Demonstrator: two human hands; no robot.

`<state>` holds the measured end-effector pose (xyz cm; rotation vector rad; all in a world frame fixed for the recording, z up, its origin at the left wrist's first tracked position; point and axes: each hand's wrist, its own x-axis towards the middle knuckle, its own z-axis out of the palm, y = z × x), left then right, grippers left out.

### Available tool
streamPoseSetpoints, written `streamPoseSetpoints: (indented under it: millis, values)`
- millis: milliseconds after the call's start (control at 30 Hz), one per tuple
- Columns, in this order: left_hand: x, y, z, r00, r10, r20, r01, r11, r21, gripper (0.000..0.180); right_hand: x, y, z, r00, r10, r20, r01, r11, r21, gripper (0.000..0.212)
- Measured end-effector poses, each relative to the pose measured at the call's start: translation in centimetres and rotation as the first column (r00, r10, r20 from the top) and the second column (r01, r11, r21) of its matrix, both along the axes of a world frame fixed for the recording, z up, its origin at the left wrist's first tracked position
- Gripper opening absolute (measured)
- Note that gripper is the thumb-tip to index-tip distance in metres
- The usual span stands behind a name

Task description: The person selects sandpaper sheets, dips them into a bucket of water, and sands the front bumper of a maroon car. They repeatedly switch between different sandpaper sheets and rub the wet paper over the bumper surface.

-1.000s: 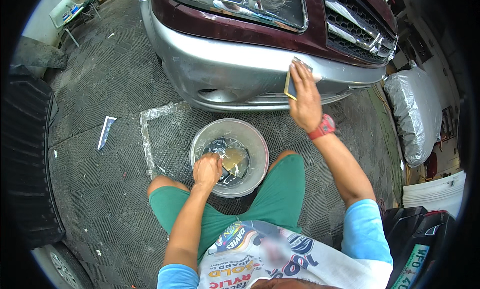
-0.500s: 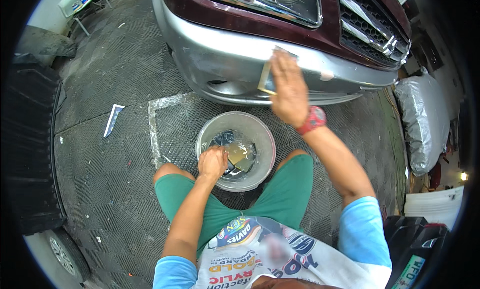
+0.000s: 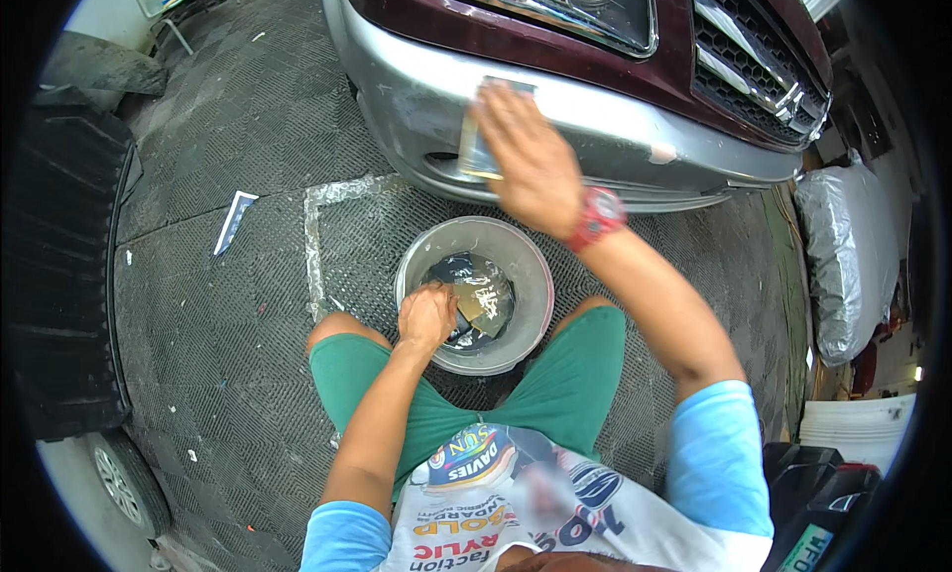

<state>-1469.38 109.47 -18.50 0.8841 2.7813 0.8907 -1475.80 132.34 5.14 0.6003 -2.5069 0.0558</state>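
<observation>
My right hand (image 3: 534,158), with a red watch on the wrist, lies flat over a sheet of sandpaper (image 3: 478,154) and holds it against the silver front bumper (image 3: 615,121) of a car. The sheet's grey face and tan edge show past my fingers, which are slightly blurred. Over the near left side of a round grey bucket (image 3: 539,304) is my left hand (image 3: 427,315), its fingers curled closed. Whatever they hold is hidden. Inside the bucket, a tan piece (image 3: 474,309) and dark pieces (image 3: 454,268) lie in shallow water.
Above the bumper are the maroon car body (image 3: 416,9), headlight and grille. A blue-and-white paper strip (image 3: 234,223) lies on the ribbed dark floor (image 3: 223,344). To the right stands a silver-covered bundle (image 3: 843,260); to the left are a black ribbed panel (image 3: 64,265) and a wheel (image 3: 127,483).
My right hand has slid left along the bumper with the sandpaper. My left hand stays at the bucket, and the view has shifted slightly.
</observation>
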Motion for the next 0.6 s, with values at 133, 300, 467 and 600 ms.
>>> streamPoseSetpoints:
  millis: [133,300,467,600]
  values:
    - [0.3,-0.9,-0.3,1.000,-0.022,-0.002,0.022,1.000,-0.015,0.017,-2.4,-2.6,1.0,0.995,0.077,0.064,-0.082,0.993,0.088,0.090]
    - [0.0,-0.5,0.2,1.000,0.028,0.006,-0.028,0.999,0.029,0.015,5.0,7.6,1.6,0.984,-0.072,0.165,0.021,0.956,0.291,0.097]
    - [0.2,-0.2,-0.2,1.000,0.017,0.016,-0.017,1.000,0.026,0.014,-2.1,-1.1,1.1,0.999,0.036,0.030,-0.039,0.993,0.114,0.083]
    - [0.5,-1.4,-0.3,1.000,0.020,0.003,-0.020,0.999,0.028,0.017,-0.3,2.3,2.9,0.985,0.115,0.128,-0.132,0.982,0.137,0.087]
